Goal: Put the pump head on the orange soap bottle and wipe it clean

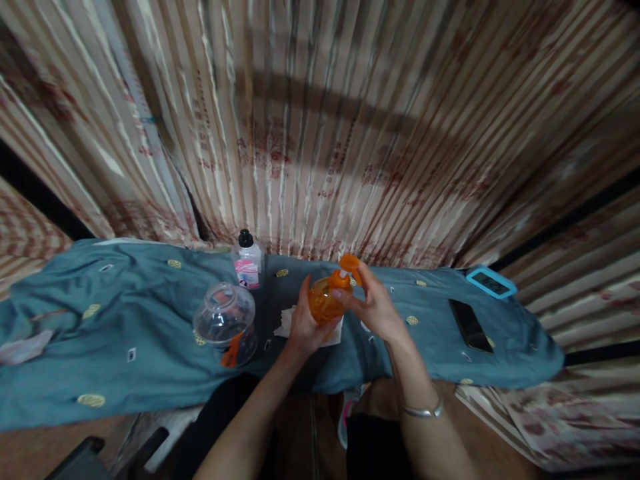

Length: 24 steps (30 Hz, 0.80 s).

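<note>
My left hand [303, 322] is wrapped round the body of an orange pump bottle [325, 300], held upright above the blue cloth [125, 313]. My right hand [373, 305] pinches the bottle's orange pump top [346, 271] at the neck. A white paper or tissue [289, 321] lies under the bottle on the cloth. A silver bangle sits on my right wrist.
A clear plastic jar [226, 323] with an orange piece lies left of my hands. Behind it stands a small white bottle with a black cap [249, 261]. A black phone [470, 325] and a blue-framed device [491, 282] lie at the right. Striped curtains hang behind.
</note>
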{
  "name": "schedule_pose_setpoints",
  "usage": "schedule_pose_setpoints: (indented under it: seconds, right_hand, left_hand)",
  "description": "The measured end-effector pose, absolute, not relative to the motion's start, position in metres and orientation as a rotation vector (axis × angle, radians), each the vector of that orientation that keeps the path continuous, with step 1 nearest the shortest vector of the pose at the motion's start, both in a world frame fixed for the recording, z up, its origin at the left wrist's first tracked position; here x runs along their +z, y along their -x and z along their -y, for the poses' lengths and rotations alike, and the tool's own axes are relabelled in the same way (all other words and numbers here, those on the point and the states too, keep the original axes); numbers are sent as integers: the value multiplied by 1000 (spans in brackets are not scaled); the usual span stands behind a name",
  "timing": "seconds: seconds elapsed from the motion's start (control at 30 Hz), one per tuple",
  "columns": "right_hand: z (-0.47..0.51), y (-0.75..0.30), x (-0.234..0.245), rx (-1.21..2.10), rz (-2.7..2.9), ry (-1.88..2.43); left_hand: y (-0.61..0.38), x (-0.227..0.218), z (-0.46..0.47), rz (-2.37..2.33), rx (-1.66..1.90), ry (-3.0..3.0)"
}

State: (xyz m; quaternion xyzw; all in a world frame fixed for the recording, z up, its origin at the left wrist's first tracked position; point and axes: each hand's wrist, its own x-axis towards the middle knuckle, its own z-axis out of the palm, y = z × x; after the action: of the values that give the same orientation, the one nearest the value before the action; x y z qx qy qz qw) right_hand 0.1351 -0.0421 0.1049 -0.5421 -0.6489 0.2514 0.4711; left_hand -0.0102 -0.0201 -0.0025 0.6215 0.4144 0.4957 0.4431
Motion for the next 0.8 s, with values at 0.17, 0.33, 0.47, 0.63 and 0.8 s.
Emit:
schedule_pose_setpoints:
  seconds: [0.17,0.33,0.47,0.63,0.8]
  right_hand:
    - [39,-141,105,636,1675,1266]
    - [42,-117,96,338,1457,1424]
    - [44,-117,97,326,1466,1430]
    - [39,-130,102,483,1697,1273]
    - [41,-114,94,318,1565,1344]
  left_hand:
    - [11,-1,20,-1042,1221,-1535]
    - [12,2,19,-1090,1214,-1529]
    - [13,0,19,-1092,1227,-1547]
    - [13,-3,19,-1067,1239,-1553]
    - [12,-3,18,-1084,1243,-1524]
